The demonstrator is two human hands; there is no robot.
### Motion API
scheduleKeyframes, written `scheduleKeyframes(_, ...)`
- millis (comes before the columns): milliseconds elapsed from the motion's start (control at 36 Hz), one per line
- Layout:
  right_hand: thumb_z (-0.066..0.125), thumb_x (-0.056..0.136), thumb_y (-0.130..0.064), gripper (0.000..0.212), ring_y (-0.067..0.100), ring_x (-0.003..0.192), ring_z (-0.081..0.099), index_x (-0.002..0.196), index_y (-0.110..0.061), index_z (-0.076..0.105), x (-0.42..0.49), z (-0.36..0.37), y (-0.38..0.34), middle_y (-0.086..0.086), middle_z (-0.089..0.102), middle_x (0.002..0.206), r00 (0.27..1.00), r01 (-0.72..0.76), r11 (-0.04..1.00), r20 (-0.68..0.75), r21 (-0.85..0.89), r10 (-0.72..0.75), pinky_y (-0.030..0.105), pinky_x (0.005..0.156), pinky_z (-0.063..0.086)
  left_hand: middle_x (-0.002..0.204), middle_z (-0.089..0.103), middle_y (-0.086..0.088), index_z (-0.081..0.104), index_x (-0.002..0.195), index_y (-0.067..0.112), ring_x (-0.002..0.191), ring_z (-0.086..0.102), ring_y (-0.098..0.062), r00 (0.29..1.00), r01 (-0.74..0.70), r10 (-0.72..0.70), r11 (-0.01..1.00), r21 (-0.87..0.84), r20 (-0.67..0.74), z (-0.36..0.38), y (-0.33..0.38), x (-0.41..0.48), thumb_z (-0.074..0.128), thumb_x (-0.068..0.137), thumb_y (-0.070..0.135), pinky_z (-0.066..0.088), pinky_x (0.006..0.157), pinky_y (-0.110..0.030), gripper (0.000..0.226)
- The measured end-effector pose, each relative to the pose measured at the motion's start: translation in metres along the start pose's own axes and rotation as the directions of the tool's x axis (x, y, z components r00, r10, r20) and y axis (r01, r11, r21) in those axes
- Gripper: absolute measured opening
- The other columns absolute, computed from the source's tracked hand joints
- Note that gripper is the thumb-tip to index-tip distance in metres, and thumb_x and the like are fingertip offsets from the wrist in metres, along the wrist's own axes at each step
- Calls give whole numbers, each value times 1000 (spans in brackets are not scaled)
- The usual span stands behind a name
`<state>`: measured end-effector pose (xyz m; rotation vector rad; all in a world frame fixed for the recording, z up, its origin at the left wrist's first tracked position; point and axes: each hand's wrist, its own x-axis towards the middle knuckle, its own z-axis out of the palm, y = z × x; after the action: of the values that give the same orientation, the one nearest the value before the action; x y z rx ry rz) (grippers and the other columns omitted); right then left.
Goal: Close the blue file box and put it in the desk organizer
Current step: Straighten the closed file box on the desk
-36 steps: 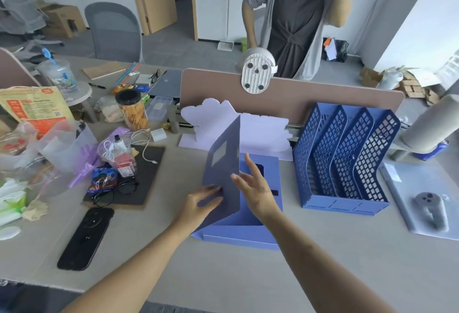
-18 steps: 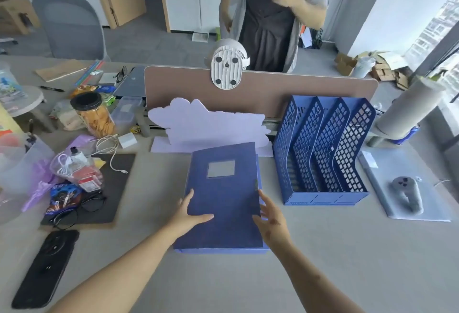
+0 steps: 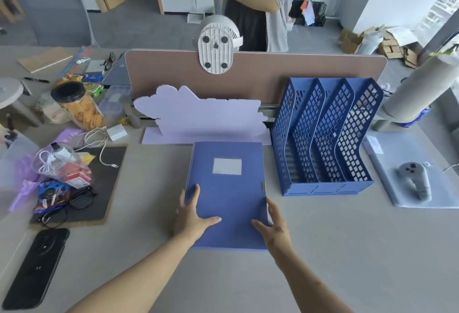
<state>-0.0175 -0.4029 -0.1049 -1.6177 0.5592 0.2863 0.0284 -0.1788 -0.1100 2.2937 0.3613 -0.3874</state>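
1. At the counter (image 3: 323, 250) centre, the blue file box (image 3: 227, 196) lies flat, lid down, just left of the desk organizer (image 3: 323, 139).
2. Left hand (image 3: 192, 216): grip spread open, palm flat on the lid, holding nothing, judged to be pressing it shut.
3. Right hand (image 3: 274, 225): grip open, fingers at the box's right edge near the clasp (image 3: 263, 186); likely steadying for fastening.
4. Organizer slots stand empty; insertion not yet done.

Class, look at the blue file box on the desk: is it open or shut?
Shut. The blue file box lies flat on the desk, its cover down level over the base, with both hands resting at its near corners.
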Motion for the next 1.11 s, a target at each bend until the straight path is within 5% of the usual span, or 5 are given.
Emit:
scheduleKeyframes(278, 64, 69, -16, 72, 19, 120, 60, 132, -44, 47, 6, 0, 5, -9, 49, 145, 999, -52, 994, 12, 95, 51, 52, 100, 51, 167, -1, 3, 10, 152, 51, 148, 22, -35, 1000, 22, -21, 995, 96, -11, 2, 4, -2, 85, 63, 56, 45, 105, -45, 116)
scheduleKeyframes(444, 65, 78, -28, 74, 19, 113, 58, 139, -53, 31, 26, -4, -15, -6, 48, 129, 1000, -16, 949, 20, -316, 23, 42, 94, 52, 158, -3, -1, 8, 148, 57, 124, 49, -33, 994, 41, -59, 982, 183, 95, -6, 18, 12, 90, 59, 49, 58, 75, -36, 122)
scheduleKeyframes(722, 38, 97, -49, 54, 30, 115, 60, 148, -46, 22, 41, -11, -37, -3, 52, 139, 999, 19, 617, -1, -787, -33, 36, 79, 44, 163, -25, -10, -17, 143, 62, 130, 52, -35, 969, 40, -105, 961, 274, 226, -14, 26, 24, 90, 56, 53, 58, 89, -41, 138)
scheduleKeyframes(944, 63, 89, -42, 95, 33, 137, 41, 155, -34, -4, 53, 1, -29, 4, 35, 154, 993, -61, 849, 50, -525, 103, 38, 99, 44, 163, -22, -7, -10, 145, 63, 147, 29, -31, 977, -5, -20, 993, 116, 214, -16, 23, 19, 90, 55, 53, 52, 91, -35, 135)
scheduleKeyframes(1111, 66, 89, -30, 72, 25, 135, 42, 149, -25, 27, 55, 10, -24, 6, 40, 152, 997, -76, 966, -5, -249, 77, 37, 109, 38, 165, -8, -3, 8, 149, 58, 151, 18, -22, 986, -82, 79, 997, 13, 148, -19, 18, 14, 94, 54, 47, 42, 95, -30, 129)
